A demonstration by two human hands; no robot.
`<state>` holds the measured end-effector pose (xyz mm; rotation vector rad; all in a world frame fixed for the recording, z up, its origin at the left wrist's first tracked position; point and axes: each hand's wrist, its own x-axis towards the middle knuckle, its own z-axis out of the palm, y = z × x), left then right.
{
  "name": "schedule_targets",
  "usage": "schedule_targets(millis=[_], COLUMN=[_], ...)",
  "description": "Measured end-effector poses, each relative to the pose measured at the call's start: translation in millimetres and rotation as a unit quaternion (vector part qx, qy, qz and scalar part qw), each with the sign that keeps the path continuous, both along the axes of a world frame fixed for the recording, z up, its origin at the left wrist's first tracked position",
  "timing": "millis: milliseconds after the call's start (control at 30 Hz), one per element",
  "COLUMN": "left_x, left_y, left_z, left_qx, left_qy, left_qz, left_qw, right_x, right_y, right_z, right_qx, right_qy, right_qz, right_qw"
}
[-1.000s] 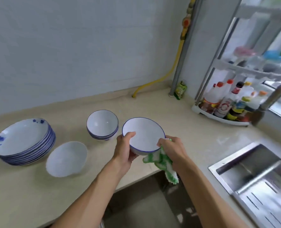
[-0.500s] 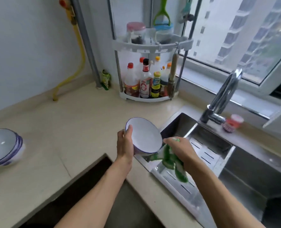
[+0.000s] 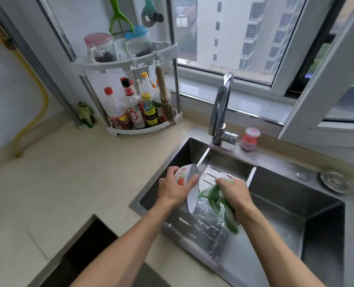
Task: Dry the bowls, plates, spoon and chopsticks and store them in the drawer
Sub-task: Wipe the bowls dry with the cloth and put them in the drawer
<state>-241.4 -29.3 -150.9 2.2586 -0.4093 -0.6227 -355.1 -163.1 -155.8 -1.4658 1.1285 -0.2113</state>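
My left hand (image 3: 173,188) grips a white bowl (image 3: 187,176) with a blue rim and red flower pattern. The bowl is tipped on its side over the steel sink (image 3: 275,195), its mouth facing right. My right hand (image 3: 233,192) holds a green and white cloth (image 3: 217,200) bunched just right of the bowl's rim; the cloth hangs down over the slotted drain tray (image 3: 203,226). Water seems to spill from the bowl onto the tray. The other bowls, plates, spoon, chopsticks and drawer are out of view.
A chrome faucet (image 3: 220,108) stands behind the sink with a pink dish brush (image 3: 249,139) beside it. A white corner rack (image 3: 130,83) with sauce bottles and jars stands on the beige counter (image 3: 58,183). A dark opening (image 3: 87,249) lies below the counter edge.
The view swung right from the stacked plates and bowls to the sink. The bowl moved over the sink and tipped on its side; the cloth hand followed beside it.
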Motion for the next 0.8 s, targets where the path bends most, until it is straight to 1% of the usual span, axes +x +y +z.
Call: schedule_targets(millis=[100, 167, 233, 300, 367, 433, 500, 533, 567, 600, 633, 667, 700, 733, 800], left_x=[4, 8, 11, 14, 18, 21, 29, 34, 40, 46, 49, 51, 52, 52, 51], left_y=[-7, -12, -14, -15, -15, -17, -17, -14, -10, -5, 0, 3, 5, 6, 5], left_z=[1, 2, 8, 14, 15, 15, 14, 18, 22, 26, 28, 29, 27, 26, 23], left_qx=[0.005, 0.006, 0.009, 0.019, 0.017, -0.003, -0.027, -0.030, -0.030, -0.029, -0.029, -0.029, -0.027, -0.026, -0.041], left_qy=[-0.012, -0.015, -0.025, -0.029, -0.018, 0.004, 0.016, 0.016, 0.021, 0.028, 0.029, 0.021, 0.004, -0.016, -0.029], left_qz=[-0.015, -0.016, -0.019, -0.028, -0.023, 0.000, 0.034, 0.041, 0.040, 0.036, 0.027, 0.020, 0.024, 0.047, 0.106], left_qw=[1.000, 1.000, 0.999, 0.999, 0.999, 1.000, 0.999, 0.999, 0.999, 0.999, 0.999, 0.999, 0.999, 0.998, 0.993], right_x=[-3, -4, -3, -1, 7, 14, 19, 22, 23, 24, 25, 26, 31, 36, 47], right_y=[-5, -5, 0, 4, 16, 38, 59, 65, 66, 60, 53, 48, 47, 52, 70], right_z=[-5, -5, -1, 2, 4, 10, 9, 3, -3, -12, -21, -25, -27, -24, -12], right_qx=[0.008, 0.020, 0.056, 0.089, 0.100, 0.084, 0.002, -0.052, -0.126, -0.214, -0.286, -0.331, -0.341, -0.317, -0.174], right_qy=[-0.002, -0.019, -0.058, -0.116, -0.169, -0.194, -0.190, -0.165, -0.117, -0.053, 0.008, 0.046, 0.056, 0.031, -0.081], right_qz=[-0.003, 0.003, 0.005, 0.015, 0.078, 0.185, 0.306, 0.366, 0.427, 0.479, 0.509, 0.520, 0.514, 0.499, 0.451], right_qw=[1.000, 1.000, 0.997, 0.989, 0.977, 0.960, 0.933, 0.914, 0.888, 0.850, 0.811, 0.786, 0.785, 0.806, 0.872])
